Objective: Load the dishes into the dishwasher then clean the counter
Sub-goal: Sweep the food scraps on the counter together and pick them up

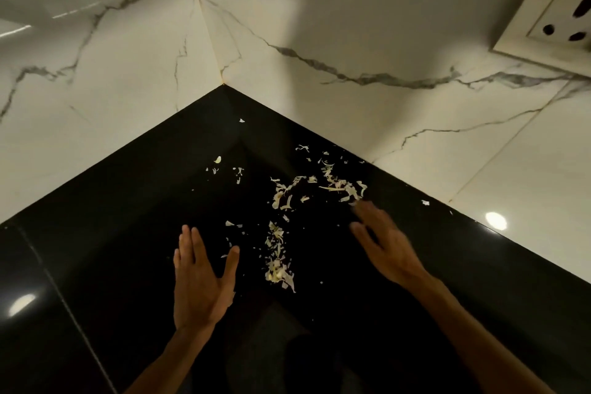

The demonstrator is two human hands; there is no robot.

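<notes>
Pale, papery peel scraps (281, 233) strewn across glossy black stone counter (128, 233) in marble-tiled corner (220, 83); left hand (200, 281) flat, fingers straight, right hand (387, 243) blurred, fingers extended beside scraps; white socket (556, 9) above.

We saw a dim, warm-lit scene: lamp glare spotted the glossy black surface (128, 201) left and right of the hands, the right hand (388, 245) was motion-blurred, and wide-angle distortion bent the edges.
</notes>
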